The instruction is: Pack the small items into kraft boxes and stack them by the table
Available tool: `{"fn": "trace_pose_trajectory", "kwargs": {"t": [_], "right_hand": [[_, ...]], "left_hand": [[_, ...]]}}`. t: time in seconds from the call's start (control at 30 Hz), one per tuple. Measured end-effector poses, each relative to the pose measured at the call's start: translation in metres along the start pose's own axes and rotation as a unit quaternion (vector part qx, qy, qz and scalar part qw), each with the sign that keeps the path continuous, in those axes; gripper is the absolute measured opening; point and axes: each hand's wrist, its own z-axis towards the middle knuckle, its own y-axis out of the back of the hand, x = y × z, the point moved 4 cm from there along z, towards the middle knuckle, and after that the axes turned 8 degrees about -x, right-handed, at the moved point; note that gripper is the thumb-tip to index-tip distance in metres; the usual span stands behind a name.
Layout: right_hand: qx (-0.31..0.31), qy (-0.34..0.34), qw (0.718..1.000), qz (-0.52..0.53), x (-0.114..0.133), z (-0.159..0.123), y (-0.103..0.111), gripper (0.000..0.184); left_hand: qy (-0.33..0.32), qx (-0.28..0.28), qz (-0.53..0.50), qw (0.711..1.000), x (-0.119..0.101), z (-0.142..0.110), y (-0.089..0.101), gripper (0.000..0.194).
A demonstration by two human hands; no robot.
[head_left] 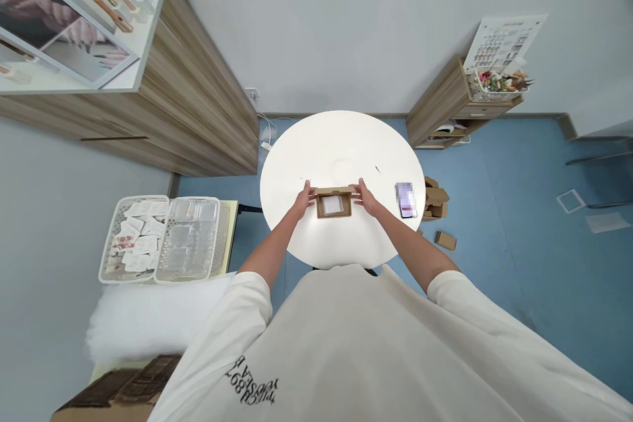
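A small brown cardboard box lies on the round white table, with its lid raised at the far side. Inside the box is a clear, whitish packet or case; its exact kind is too small to tell. My left hand grips the left end of the box by the lid. On the opposite side, my right hand grips the right end the same way. Some fingertips of both hands are hidden at the lid's edges. To the right of my right hand, a phone lies on the table.
At left stand a white basket of packets and another of clear plastic cases, beside white fluffy filling. Cardboard boxes lie on the floor to the right. A wooden cabinet and a small shelf flank the table.
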Motion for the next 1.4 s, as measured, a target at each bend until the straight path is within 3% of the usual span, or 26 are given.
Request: {"fn": "trace_pose_trajectory", "kwargs": {"t": [0.23,0.47,0.63,0.83,1.0,1.2,1.4], "right_hand": [[-0.013,0.076,0.993,-0.089,-0.033,-0.019,-0.003,0.048],[-0.064,0.198,0.94,-0.272,-0.067,-0.039,-0.006,0.04],[-0.064,0.191,0.919,-0.339,-0.083,-0.048,-0.01,0.041],[-0.041,0.176,0.914,-0.363,-0.092,-0.05,-0.014,0.051],[-0.051,0.172,0.911,-0.371,-0.085,-0.052,-0.017,0.053],[-0.113,0.215,0.908,-0.341,-0.055,-0.06,-0.018,0.051],[-0.13,0.234,0.909,-0.319,-0.029,-0.049,-0.02,0.053]], "left_hand": [[-0.066,-0.05,0.094,0.992,0.034,-0.02,0.003,0.041],[-0.148,-0.102,0.214,0.96,0.07,-0.039,0.0,0.029],[-0.214,-0.08,0.275,0.934,0.078,-0.051,-0.008,0.022],[-0.194,-0.065,0.305,0.93,0.091,-0.057,-0.012,0.04],[-0.195,-0.075,0.322,0.923,0.082,-0.063,-0.016,0.049],[-0.227,-0.103,0.338,0.907,0.051,-0.075,-0.016,0.067],[-0.215,-0.127,0.284,0.926,0.027,-0.061,-0.017,0.065]]}}
